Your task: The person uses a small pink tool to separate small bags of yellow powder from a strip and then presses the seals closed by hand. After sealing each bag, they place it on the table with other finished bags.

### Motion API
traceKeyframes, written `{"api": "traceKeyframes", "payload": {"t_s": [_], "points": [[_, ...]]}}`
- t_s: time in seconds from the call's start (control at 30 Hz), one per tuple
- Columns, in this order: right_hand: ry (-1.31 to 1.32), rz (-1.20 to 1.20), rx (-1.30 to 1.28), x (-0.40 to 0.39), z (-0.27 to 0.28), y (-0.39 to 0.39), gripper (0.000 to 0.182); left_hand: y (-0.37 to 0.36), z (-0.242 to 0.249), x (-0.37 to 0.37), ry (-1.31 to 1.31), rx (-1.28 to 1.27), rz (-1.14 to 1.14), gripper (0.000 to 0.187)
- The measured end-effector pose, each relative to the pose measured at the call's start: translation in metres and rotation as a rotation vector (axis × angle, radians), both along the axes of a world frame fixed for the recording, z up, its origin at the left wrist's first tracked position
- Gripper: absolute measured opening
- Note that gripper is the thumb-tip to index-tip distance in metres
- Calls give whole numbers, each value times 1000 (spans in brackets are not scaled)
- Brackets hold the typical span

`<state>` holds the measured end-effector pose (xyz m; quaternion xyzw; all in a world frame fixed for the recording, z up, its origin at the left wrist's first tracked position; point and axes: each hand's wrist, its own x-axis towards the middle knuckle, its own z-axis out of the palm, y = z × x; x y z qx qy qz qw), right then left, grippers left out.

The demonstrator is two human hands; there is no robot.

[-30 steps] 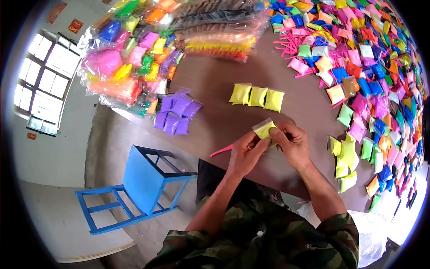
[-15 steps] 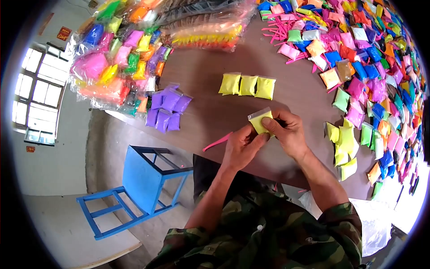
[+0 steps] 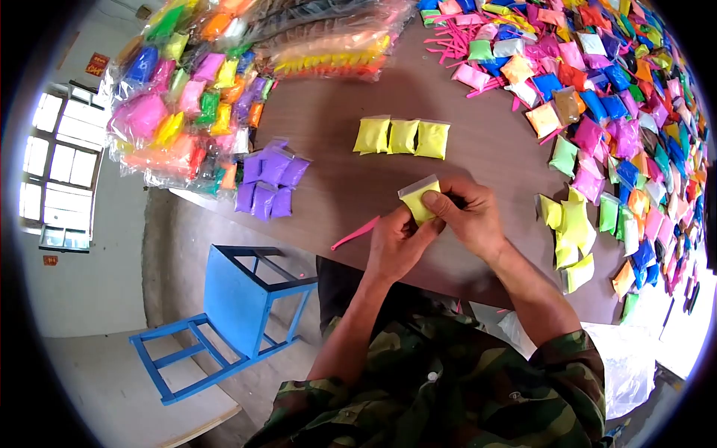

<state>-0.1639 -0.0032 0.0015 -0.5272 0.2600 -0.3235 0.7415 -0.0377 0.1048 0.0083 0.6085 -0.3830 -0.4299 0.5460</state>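
Between my two hands is a small yellow packet (image 3: 420,198) with a clear top strip, held above the table near its front edge. My left hand (image 3: 397,243) grips its lower left side, and my right hand (image 3: 467,216) pinches it with the thumb across its front. Just beyond lie three yellow packets (image 3: 403,137) side by side in a row. A pink plastic stick (image 3: 355,233) rests on the table left of my left hand. To the right of my right hand is a small heap of yellow packets (image 3: 573,231).
Purple packets (image 3: 275,175) lie in a pile at the left, beside large clear bags of coloured packets (image 3: 160,112). A big mound of mixed packets (image 3: 597,97) covers the brown table's (image 3: 328,201) right side. A blue chair (image 3: 237,299) stands at the lower left.
The view has shifted slightly, so the table items appear a little further left. Both hands still hold the yellow packet, which is tilted a bit more.
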Motion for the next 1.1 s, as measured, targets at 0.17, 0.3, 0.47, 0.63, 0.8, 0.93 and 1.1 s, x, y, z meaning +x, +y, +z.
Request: {"api": "traceKeyframes", "payload": {"t_s": [0.17,0.3,0.47,0.63,0.8,0.93,1.1], "points": [[5,59,-97,0,-3,-1,15,0,1,5,-27,65,38,18],[56,40,-150,-2,-4,-3,16,0,0,6,-45,41,9,19],[2,30,-69,-3,0,-6,17,0,3,6,79,-38,77,14],[29,56,-120,-3,5,-3,15,3,-11,15,81,-69,58,19],[24,61,-100,-4,-1,-4,12,3,-8,11,152,-75,79,20],[48,74,-169,-4,-4,-5,11,1,-10,15,169,-122,150,23],[57,52,-206,-3,8,2,11,5,-17,20,204,-134,125,18]]}}
